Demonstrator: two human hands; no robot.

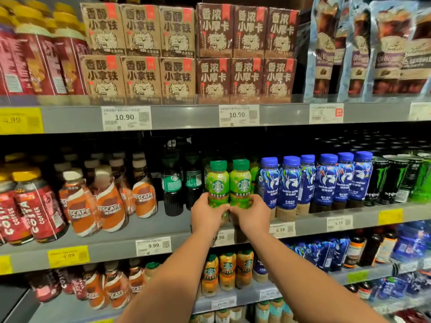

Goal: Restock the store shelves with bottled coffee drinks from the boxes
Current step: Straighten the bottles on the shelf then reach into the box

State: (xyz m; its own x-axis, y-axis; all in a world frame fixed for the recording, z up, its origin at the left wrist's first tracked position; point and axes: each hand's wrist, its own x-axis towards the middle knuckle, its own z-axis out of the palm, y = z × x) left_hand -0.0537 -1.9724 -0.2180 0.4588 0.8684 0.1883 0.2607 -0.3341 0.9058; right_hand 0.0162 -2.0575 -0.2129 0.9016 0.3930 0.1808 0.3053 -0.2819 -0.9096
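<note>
Shelf [168,223]: two green bottles [218,183] [240,180] (two hands [207,215] [253,214]).

Glossy plastic sleeves are being shown by the left green Starbucks bottle [218,183] and the right green Starbucks bottle [240,181], both being topped by duller green plastic caps [218,164]. Light is being reflected softly by the smooth grey painted-metal shelf [163,226]. A matt, kraft-paper look is being given by the brown latte cartons [137,54], while a shiny, crinkled foil finish is being displayed by the coffee pouches [363,50]. Paper price tags [127,118] are being held behind clear glossy plastic.
</note>
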